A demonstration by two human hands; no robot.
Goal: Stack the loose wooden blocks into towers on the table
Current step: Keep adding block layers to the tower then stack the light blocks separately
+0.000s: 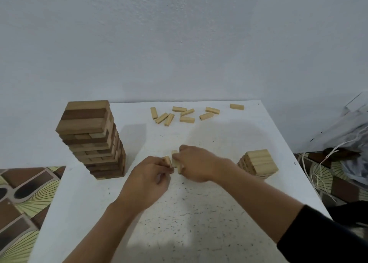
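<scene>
- Mid-table: left hand (147, 181) pinches a pale block (167, 160) between thumb and curled fingertips. The block's long axis runs up and slightly left in view.
- Right hand (197, 163) has its fingers curled down over a block cluster (174, 159), gripping it from above. The count is hidden by the fingers, and the visible faces point roughly away from the camera.
- Pale block and block cluster sit just beside each other. Cannot tell whether they touch, or whether they rest on the table (199, 213).
- Loose blocks (187, 119): nine lie flat near the far edge at mixed headings, most of them skewed. One lies apart to the right, close to the far edge, with its long axis across the view.
- Tall tower (91, 139) stands near the left edge in mixed dark and light layers, and its top layers overhang toward the camera.
- Short tower (257, 163), all pale wood, stands near the right edge, just beyond the right forearm.
- Open speckled tabletop lies between the hands and the loose blocks, and also toward the near edge.
- Off-table: a pale wall (179, 43) behind, patterned floor tiles (23, 193) on the left, and a white cord (318, 175) on the right.
</scene>
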